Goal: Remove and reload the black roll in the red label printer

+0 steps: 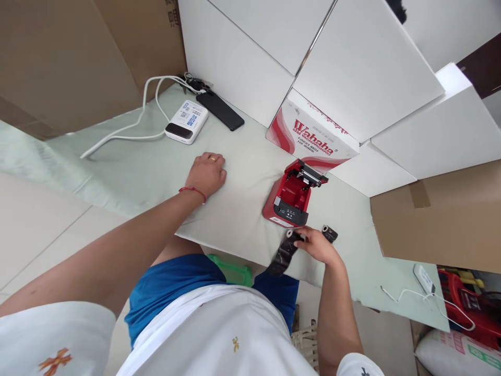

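My right hand [315, 244] grips a black label roll [285, 250] by the table's front edge, thumb and fingers closed on it. A loose strip hangs from the roll toward my lap. Just beyond it stands a red label printer [287, 196], its lid tipped up and the inside bay showing. A second, smaller black roll [330, 234] lies on the table right behind my right hand. My left hand [209, 172] rests on the cloth left of the printer, fingers curled into a loose fist with nothing seen in it.
A pale green cloth covers the table [235, 209]. Behind the printer stands a Wahaha carton [313, 133] against white boxes. A black phone [219, 109] and a white device [187, 122] with cables lie at the back left. Cardboard boxes [438, 214] flank both sides.
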`<state>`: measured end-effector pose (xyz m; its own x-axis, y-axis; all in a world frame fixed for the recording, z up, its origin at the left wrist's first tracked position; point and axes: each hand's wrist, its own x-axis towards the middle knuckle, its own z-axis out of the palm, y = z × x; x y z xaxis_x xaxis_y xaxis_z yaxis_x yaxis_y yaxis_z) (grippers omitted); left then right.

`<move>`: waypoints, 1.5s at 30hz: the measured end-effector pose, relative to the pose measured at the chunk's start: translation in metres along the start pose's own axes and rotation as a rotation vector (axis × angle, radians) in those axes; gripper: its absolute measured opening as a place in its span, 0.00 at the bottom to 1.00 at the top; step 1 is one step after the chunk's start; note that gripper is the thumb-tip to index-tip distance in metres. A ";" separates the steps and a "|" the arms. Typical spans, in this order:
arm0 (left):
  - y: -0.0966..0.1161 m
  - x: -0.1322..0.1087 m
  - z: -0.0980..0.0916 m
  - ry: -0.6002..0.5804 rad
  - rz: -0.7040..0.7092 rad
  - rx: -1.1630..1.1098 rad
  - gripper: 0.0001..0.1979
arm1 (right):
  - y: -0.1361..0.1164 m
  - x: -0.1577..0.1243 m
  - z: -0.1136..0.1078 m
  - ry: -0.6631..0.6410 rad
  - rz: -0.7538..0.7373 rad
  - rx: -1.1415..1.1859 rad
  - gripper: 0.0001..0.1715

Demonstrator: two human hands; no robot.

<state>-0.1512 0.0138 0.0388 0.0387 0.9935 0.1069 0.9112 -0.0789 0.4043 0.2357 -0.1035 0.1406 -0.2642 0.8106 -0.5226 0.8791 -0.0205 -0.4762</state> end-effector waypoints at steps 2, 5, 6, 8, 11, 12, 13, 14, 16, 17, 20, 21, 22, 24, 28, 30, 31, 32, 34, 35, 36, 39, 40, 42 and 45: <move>0.001 0.000 -0.001 -0.002 -0.001 -0.014 0.28 | -0.009 -0.019 -0.019 -0.164 -0.118 0.111 0.19; 0.001 0.001 -0.001 0.003 -0.011 -0.037 0.28 | -0.025 -0.036 -0.047 -0.141 -0.196 0.257 0.22; 0.000 0.001 -0.001 0.007 -0.012 -0.037 0.27 | -0.030 -0.035 -0.053 -0.064 -0.194 0.297 0.23; 0.000 0.001 0.000 0.016 -0.007 -0.024 0.26 | -0.039 -0.022 -0.059 0.123 -0.148 0.338 0.27; -0.001 0.001 0.001 0.023 0.006 -0.011 0.26 | -0.050 0.014 -0.055 0.347 -0.064 0.241 0.29; -0.001 0.001 0.001 0.024 0.009 -0.013 0.26 | -0.053 0.027 -0.052 0.385 -0.055 0.171 0.28; -0.001 0.000 0.000 0.023 0.011 -0.015 0.26 | -0.057 0.039 -0.049 0.402 -0.052 0.088 0.27; -0.001 0.000 0.000 0.023 0.012 -0.015 0.26 | -0.060 0.049 -0.046 0.402 -0.044 -0.003 0.27; -0.001 0.000 0.000 0.019 0.014 -0.011 0.26 | -0.069 0.063 -0.043 0.375 0.013 -0.198 0.27; -0.001 0.000 -0.001 0.016 0.015 -0.008 0.26 | -0.073 0.068 -0.043 0.358 0.056 -0.287 0.28; -0.001 0.000 -0.001 0.005 0.014 -0.007 0.26 | -0.085 0.080 -0.043 0.308 0.159 -0.460 0.29; -0.001 0.000 -0.001 0.002 0.013 -0.010 0.26 | -0.087 0.083 -0.042 0.288 0.177 -0.484 0.29; -0.001 0.000 -0.001 0.001 0.012 -0.011 0.26 | -0.089 0.086 -0.042 0.269 0.191 -0.495 0.29; -0.001 0.000 -0.001 0.003 0.012 -0.011 0.26 | -0.091 0.089 -0.040 0.251 0.201 -0.491 0.30; -0.001 0.000 -0.002 -0.001 0.009 -0.021 0.26 | -0.088 0.077 -0.038 0.351 0.053 -0.351 0.27; -0.001 0.000 -0.002 -0.006 0.007 -0.026 0.26 | -0.085 0.066 -0.040 0.481 -0.093 -0.227 0.22; -0.001 0.000 -0.002 -0.008 0.007 -0.024 0.26 | -0.084 0.061 -0.043 0.578 -0.159 -0.183 0.21; -0.001 0.000 -0.002 -0.010 0.007 -0.019 0.26 | -0.081 0.058 -0.046 0.691 -0.214 -0.166 0.22; 0.000 0.000 -0.003 -0.012 0.005 -0.005 0.26 | -0.072 0.059 -0.053 0.901 -0.283 -0.221 0.25; 0.000 0.000 -0.003 -0.013 0.004 0.004 0.25 | -0.066 0.062 -0.055 0.962 -0.298 -0.276 0.27; 0.001 0.000 -0.003 -0.012 0.002 0.013 0.25 | -0.060 0.066 -0.058 0.979 -0.304 -0.332 0.29; 0.002 0.000 -0.004 -0.014 0.005 0.035 0.25 | -0.041 0.072 -0.059 0.877 -0.281 -0.408 0.34; 0.002 0.000 -0.004 -0.015 0.009 0.040 0.25 | -0.038 0.071 -0.059 0.839 -0.266 -0.403 0.33; 0.002 0.000 -0.003 -0.012 0.015 0.046 0.25 | -0.035 0.062 -0.057 0.776 -0.247 -0.379 0.31; 0.002 0.000 -0.002 0.004 0.014 0.039 0.25 | -0.041 0.043 -0.053 0.658 -0.251 -0.362 0.26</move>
<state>-0.1508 0.0140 0.0418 0.0500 0.9920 0.1159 0.9259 -0.0896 0.3669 0.2091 -0.0372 0.1753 -0.2824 0.9476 0.1493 0.9285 0.3091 -0.2056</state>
